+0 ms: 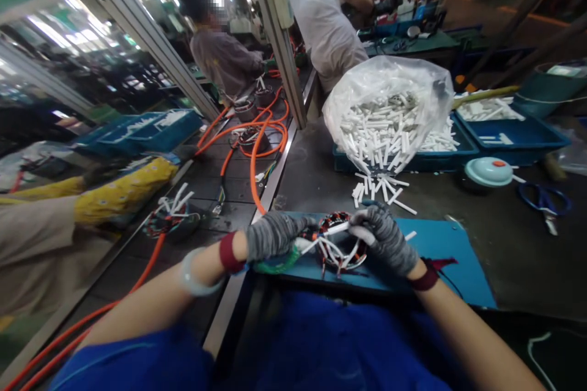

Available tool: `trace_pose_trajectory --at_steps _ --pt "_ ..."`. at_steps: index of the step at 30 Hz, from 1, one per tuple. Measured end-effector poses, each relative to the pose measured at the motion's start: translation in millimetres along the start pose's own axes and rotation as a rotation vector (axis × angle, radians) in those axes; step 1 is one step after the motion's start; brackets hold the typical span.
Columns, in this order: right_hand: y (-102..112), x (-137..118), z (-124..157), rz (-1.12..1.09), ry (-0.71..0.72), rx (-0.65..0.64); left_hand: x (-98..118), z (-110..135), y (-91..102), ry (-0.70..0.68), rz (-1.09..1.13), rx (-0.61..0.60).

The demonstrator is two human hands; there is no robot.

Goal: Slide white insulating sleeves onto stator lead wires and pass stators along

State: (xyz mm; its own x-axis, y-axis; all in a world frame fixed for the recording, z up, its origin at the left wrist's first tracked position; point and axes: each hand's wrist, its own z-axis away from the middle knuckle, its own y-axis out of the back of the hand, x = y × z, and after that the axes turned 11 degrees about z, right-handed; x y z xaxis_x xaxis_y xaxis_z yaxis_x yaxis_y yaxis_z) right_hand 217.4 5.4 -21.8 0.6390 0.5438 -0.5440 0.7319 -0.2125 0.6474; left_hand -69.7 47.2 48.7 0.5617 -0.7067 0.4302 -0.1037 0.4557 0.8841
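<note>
A wound motor stator (342, 261) with red and black lacing and several white-sleeved leads lies on a blue mat (452, 244) before me. My left hand (277, 236), in a grey striped glove, is closed at the stator's left side, its fingertips on thin leads. In the matching glove, my right hand (385, 237) pinches a short white sleeve (338, 229) that points left across the top of the stator. The sleeve's left end lies close to the leads at my left fingertips; whether a wire is inside it, I cannot tell. Green netting (282, 264) lies under my left hand.
Behind the mat, a plastic bag (389, 73) of white sleeves spills onto the bench. Blue bins (523, 137), a light-blue lidded container (488, 172) and scissors (545, 201) are to the right. Orange cables (254, 165) and other stators (172, 220) occupy the left line, where co-workers are.
</note>
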Motion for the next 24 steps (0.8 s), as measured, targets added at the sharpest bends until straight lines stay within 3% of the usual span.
trace_pose_trajectory --at_steps 3,6,10,13,16,19,24 --pt "17.5 15.5 11.9 -0.099 -0.042 -0.111 -21.8 -8.5 -16.4 -0.035 0.462 -0.005" --pt "39.7 26.7 27.6 -0.175 -0.114 -0.173 -31.7 3.3 -13.2 0.022 0.715 0.133" --pt "47.2 28.9 31.8 -0.336 -0.137 -0.267 -6.3 0.9 4.0 0.109 0.672 0.361" --pt "31.7 24.0 26.3 -0.446 -0.128 -0.29 28.1 -28.2 -4.1 0.04 0.444 0.324" --pt "18.2 21.3 21.4 -0.511 -0.229 -0.26 49.2 -54.9 -22.4 0.017 0.253 0.238" --pt "18.8 20.4 13.9 -0.608 -0.297 -0.273 49.7 -57.2 -31.8 0.0 0.314 0.265" --pt "32.7 14.6 -10.7 -0.564 -0.229 -0.512 39.9 -33.6 -30.3 -0.045 0.556 0.28"
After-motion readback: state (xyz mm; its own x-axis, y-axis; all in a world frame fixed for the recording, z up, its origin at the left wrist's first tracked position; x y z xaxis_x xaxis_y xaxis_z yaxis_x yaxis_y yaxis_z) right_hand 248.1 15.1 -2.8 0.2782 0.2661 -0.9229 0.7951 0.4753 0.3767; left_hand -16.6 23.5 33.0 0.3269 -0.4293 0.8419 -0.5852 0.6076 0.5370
